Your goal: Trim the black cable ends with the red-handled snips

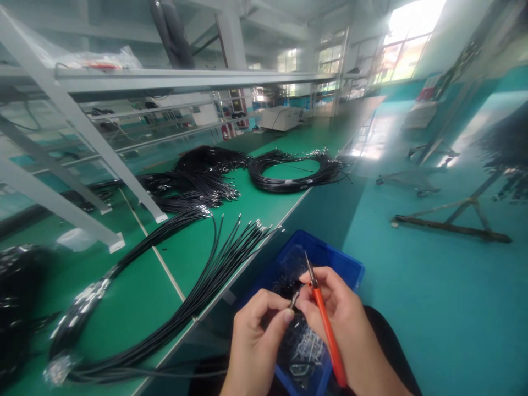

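My left hand (259,330) is closed, thumb and forefinger pinching a small metallic piece (294,300). Whether a cable is joined to that piece I cannot tell. My right hand (336,308) is wrapped around a red-handled tool (325,324) with a slim, pointed metal tip aimed up and away; its exact kind is unclear. The right thumb and fingertips meet close beside the small piece. Both hands are over a blue plastic bin (350,263), which holds a clear bag, dark small parts and a heap of small clear or silvery parts (307,346).
A bent bundle of black cables (165,341) with metal ends lies along the edge of the green table (181,253). Behind it are a coiled cable bundle (284,184) and more cable piles (210,159). White shelf legs (103,159) stand at left. A wheeled stand (449,223) is on the floor at right.
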### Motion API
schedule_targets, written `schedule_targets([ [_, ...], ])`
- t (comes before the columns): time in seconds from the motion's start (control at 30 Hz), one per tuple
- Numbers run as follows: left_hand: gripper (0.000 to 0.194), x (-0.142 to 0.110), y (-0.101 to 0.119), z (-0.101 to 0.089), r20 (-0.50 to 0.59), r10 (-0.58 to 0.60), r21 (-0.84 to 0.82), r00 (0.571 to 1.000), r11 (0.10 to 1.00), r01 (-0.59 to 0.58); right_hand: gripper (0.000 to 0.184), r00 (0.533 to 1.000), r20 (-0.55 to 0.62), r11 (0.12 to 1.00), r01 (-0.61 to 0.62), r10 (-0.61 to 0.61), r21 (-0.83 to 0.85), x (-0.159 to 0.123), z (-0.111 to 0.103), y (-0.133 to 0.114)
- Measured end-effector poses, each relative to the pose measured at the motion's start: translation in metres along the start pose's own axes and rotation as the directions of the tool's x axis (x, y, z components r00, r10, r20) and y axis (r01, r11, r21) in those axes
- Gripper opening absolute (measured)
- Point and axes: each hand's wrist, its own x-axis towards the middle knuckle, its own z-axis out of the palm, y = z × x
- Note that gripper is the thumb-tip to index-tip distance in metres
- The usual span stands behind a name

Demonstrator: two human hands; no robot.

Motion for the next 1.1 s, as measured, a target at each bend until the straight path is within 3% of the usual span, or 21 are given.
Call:
schedule_targets([
  [0.17, 0.020, 0.004, -0.006, -0.004, 0.113, -0.173, -0.223, 0.978, 0.955, 0.194, 0.021, 0.997, 0.073, 0.992, -0.010, 0.019, -0.127, 0.001, -0.008, -0.001],
  [0.3, 0.021, 0.004, -0.008, -0.005, 0.134, -0.213, -0.286, 0.968, 0.927, 0.244, 0.022, 0.997, -0.002, 0.982, 0.076, -0.078, -0.175, -0.001, -0.014, -0.009],
  [0.37, 0.021, 0.004, -0.007, -0.005, 0.138, -0.214, -0.307, 0.967, 0.919, 0.248, 0.025, 0.994, 0.052, 0.983, 0.100, -0.093, -0.154, -0.001, -0.016, -0.015],
  [0.5, 0.022, 0.004, -0.008, -0.005, 0.173, -0.187, -0.331, 0.967, 0.913, 0.236, 0.027, 0.967, 0.254, 0.993, 0.018, 0.012, -0.115, 0.001, -0.016, -0.022],
  [0.63, 0.019, 0.003, -0.009, -0.006, 0.202, -0.188, -0.351, 0.961, 0.902, 0.250, 0.025, 0.954, 0.299, 0.996, 0.021, 0.004, -0.083, 0.001, -0.012, -0.016],
  [0.77, 0.018, 0.001, -0.009, -0.005, 0.190, -0.200, -0.387, 0.961, 0.884, 0.261, 0.025, 0.961, 0.228, 0.952, 0.208, -0.157, -0.224, -0.001, -0.008, -0.004],
  [0.87, 0.017, 0.002, -0.007, -0.005, 0.156, -0.201, -0.447, 0.967, 0.858, 0.251, 0.030, 0.904, 0.168, 0.824, 0.428, -0.394, -0.372, -0.002, -0.008, 0.005],
  [0.93, 0.015, 0.003, -0.005, -0.005, 0.122, -0.200, -0.468, 0.972, 0.852, 0.234, 0.033, 0.887, 0.131, 0.784, 0.454, -0.443, -0.423, -0.004, -0.010, 0.008],
  [1.0, 0.013, 0.005, -0.005, -0.006, 0.076, -0.179, -0.457, 0.981, 0.868, 0.194, 0.033, 0.925, 0.103, 0.835, 0.376, -0.366, -0.402, -0.009, -0.014, 0.008],
  [1.07, 0.011, 0.007, -0.006, -0.006, 0.013, -0.149, -0.428, 0.989, 0.893, 0.140, 0.033, 0.974, 0.143, 0.935, 0.209, -0.175, -0.286, -0.016, -0.018, 0.003],
  [1.1, 0.010, 0.008, -0.006, -0.006, -0.017, -0.135, -0.410, 0.991, 0.905, 0.116, 0.034, 0.977, 0.206, 0.977, 0.091, -0.050, -0.194, -0.020, -0.019, 0.000],
])
